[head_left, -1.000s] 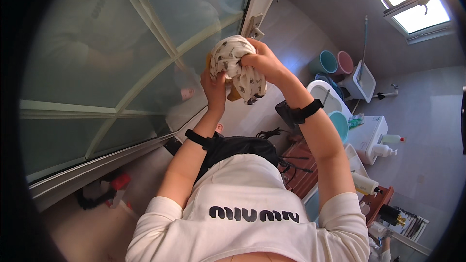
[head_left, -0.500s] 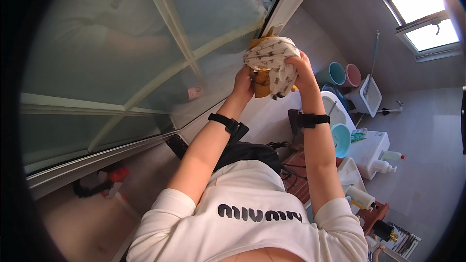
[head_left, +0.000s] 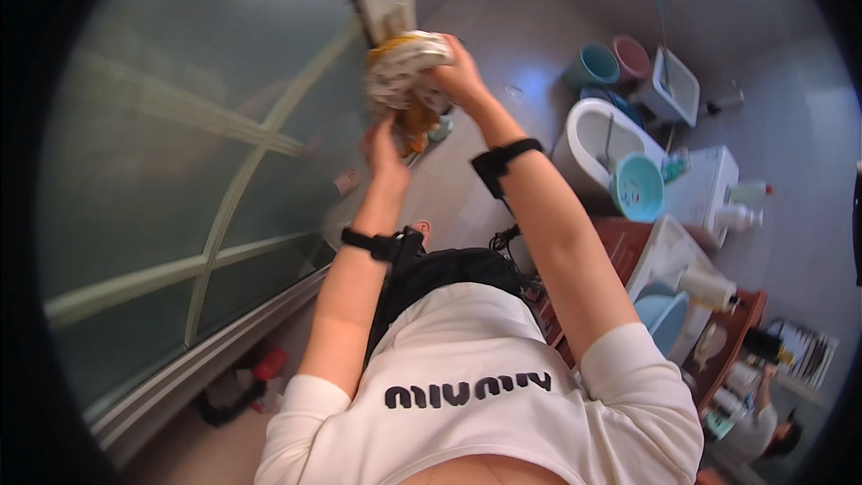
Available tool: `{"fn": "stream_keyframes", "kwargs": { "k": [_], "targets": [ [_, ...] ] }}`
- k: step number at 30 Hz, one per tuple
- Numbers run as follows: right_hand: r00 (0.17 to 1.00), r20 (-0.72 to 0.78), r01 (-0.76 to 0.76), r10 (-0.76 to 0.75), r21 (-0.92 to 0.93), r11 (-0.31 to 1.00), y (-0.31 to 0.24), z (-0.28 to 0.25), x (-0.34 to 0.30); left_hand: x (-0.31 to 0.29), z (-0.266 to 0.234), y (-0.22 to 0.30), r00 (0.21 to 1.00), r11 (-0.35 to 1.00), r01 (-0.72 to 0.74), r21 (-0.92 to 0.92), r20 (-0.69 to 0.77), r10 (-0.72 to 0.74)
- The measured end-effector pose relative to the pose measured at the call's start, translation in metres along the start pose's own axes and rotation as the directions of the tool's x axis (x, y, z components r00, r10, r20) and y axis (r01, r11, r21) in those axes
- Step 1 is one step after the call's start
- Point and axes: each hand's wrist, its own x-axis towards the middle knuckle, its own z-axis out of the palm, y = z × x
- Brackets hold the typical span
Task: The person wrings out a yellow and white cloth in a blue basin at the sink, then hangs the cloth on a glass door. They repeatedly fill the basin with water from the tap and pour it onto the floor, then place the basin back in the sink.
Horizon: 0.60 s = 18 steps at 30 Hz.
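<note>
Beside a white tub (head_left: 600,130), both hands wring a patterned cloth (head_left: 402,72).

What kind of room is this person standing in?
Most likely a home bathroom or washroom. A white toilet stands by the wall, round plastic basins in teal and pink sit near it, and a frosted glass sliding door fills the left side.

We see a soft, crumpled patterned cloth (head_left: 406,72), frosted matt glass door panels (head_left: 180,162), and glossy plastic basins (head_left: 637,187).
</note>
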Motion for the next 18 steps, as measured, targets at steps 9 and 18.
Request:
{"fn": "stream_keyframes", "kwargs": {
  "k": [9, 18],
  "targets": [
    [0.920, -0.364, -0.193, 0.144, -0.101, 0.976, 0.006, 0.069, -0.013, -0.012, 0.035, 0.092, 0.905, 0.999, 0.001, -0.046, 0.426, 0.018],
    [0.892, 0.234, -0.315, 0.387, -0.293, 0.903, 0.074, -0.014, -0.135, 0.015, 0.042, 0.115, 0.910, 0.992, -0.022, -0.126, 0.409, 0.072]
  ]
}}
